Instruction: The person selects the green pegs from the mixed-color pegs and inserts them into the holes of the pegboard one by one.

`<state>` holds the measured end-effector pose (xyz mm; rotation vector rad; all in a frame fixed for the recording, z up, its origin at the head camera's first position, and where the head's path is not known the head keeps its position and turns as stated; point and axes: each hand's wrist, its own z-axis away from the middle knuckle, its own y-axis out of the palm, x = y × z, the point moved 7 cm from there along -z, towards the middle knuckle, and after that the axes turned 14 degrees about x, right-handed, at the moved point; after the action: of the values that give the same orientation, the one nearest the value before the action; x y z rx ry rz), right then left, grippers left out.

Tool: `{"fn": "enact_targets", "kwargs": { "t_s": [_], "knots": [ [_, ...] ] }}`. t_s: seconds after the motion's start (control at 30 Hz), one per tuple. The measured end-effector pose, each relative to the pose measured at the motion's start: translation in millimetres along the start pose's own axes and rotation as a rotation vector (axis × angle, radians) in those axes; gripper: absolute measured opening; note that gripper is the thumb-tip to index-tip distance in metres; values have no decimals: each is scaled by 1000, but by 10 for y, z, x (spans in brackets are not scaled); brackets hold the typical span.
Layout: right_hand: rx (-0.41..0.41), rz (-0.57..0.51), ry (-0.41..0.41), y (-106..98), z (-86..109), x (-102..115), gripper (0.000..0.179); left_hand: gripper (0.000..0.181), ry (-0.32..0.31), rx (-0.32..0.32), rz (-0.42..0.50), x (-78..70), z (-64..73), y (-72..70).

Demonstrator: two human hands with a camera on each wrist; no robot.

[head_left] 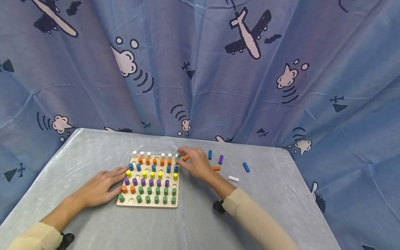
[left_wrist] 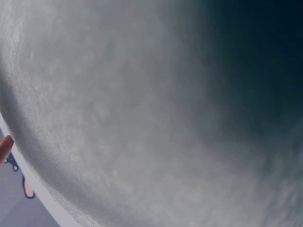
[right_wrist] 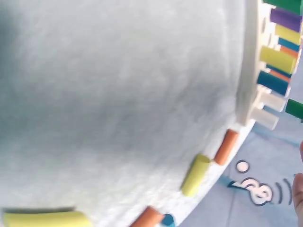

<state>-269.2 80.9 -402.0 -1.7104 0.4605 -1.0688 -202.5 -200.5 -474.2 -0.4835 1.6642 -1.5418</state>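
Note:
A wooden pegboard [head_left: 147, 205] lies on the table, with rows of white, orange, blue, yellow, purple and green pegs standing in it. My left hand [head_left: 101, 187] rests flat beside its left edge, fingers extended against the board. Over the far right corner, my right hand [head_left: 197, 162] pinches a green peg [right_wrist: 294, 109] between thumb and fingers. That peg sits higher than the white pegs [right_wrist: 264, 118] near it. An orange peg [head_left: 186, 158] lies on the table by the right fingers. The left wrist view shows mostly blurred cloth and one fingertip [left_wrist: 5, 146].
Loose on the table to the right are blue [head_left: 246, 167], purple [head_left: 221, 159], orange [head_left: 216, 168] and white [head_left: 233, 178] pegs. Yellow pegs [right_wrist: 195, 175] show in the right wrist view. A patterned blue curtain [head_left: 200, 69] hangs behind the table's far edge.

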Motion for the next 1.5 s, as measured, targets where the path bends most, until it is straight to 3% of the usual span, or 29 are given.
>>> {"fn": "enact_targets", "kwargs": {
  "t_s": [0.23, 0.47, 0.9, 1.1, 1.5],
  "knots": [
    [-6, -14, -107, -20, -16, 250, 29, 53, 0, -1, 6, -3, -1, 1],
    [72, -28, -144, 95, -12, 480, 31, 53, 2, -8, -2, 10, -3, 14],
    [180, -24, -305, 314, 1, 966, 28, 53, -1, 2, 2, 23, 2, 9],
    [191, -70, -361, 424, -2, 1132, 25, 51, 16, -17, -4, 10, 1, -5],
    [218, -62, -468, 735, 18, 1357, 29, 53, 22, -41, -6, 11, 2, -15]
  ]
}}
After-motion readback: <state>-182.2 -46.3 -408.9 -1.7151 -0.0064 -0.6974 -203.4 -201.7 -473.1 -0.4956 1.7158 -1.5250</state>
